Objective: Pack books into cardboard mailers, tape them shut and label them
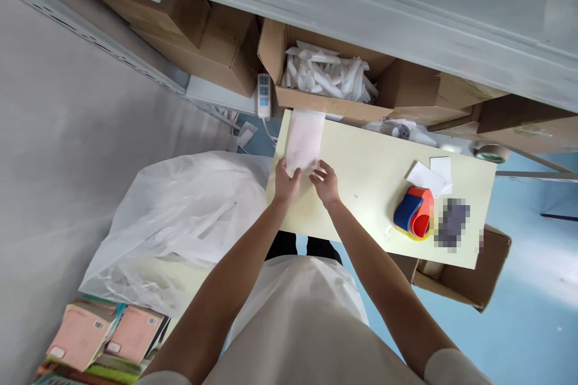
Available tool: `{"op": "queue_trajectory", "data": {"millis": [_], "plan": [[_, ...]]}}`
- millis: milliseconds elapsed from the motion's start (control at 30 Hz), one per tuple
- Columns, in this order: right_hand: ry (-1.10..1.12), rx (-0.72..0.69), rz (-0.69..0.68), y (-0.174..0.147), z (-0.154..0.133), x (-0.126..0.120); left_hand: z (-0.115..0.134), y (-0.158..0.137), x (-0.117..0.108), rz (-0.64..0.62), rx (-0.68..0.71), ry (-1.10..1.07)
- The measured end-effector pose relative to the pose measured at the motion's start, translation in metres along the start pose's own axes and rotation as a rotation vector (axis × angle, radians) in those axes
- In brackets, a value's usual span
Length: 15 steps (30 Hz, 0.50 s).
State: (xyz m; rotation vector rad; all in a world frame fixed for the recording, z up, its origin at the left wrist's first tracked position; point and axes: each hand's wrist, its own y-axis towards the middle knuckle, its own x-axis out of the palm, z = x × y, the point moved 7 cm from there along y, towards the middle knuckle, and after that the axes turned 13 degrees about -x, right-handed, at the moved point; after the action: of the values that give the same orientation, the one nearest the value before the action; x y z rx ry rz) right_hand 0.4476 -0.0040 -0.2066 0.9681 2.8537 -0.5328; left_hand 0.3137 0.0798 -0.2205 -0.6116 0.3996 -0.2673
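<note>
White plastic sheeting (194, 210) bulges left of the pale table (370, 174). Flat on the table's left end lies one pale pink packet (304, 138); the left hand (287, 183) and right hand (327, 184), fingers bent, meet its near edge, pinching or not I cannot tell. Behind the table, an open box (334, 103) already holds many white pieces (323, 75); how much remains is unclear. Blue floor (533, 313) shows right of the table.
</note>
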Motion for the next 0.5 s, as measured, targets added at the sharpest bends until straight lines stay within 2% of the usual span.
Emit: {"op": "queue_trajectory", "data": {"millis": [133,267,333,400,500], "plan": [[-0.055,-0.008,-0.039,-0.042,0.004,-0.027,-0.005,-0.048,-0.009,-0.034,0.008,0.071],[-0.108,0.045,-0.056,-0.094,0.022,-0.062,-0.009,-0.102,-0.011,-0.225,-0.010,0.110],[-0.140,0.044,-0.109,-0.115,0.031,-0.074,-0.013,-0.127,-0.015,-0.304,-0.041,0.119],[-0.143,0.038,-0.201,-0.129,0.036,-0.081,-0.018,-0.152,-0.027,-0.272,-0.067,0.137],[-0.134,0.000,-0.393,-0.141,0.032,-0.082,-0.031,-0.195,-0.051,-0.094,-0.069,0.148]]}}
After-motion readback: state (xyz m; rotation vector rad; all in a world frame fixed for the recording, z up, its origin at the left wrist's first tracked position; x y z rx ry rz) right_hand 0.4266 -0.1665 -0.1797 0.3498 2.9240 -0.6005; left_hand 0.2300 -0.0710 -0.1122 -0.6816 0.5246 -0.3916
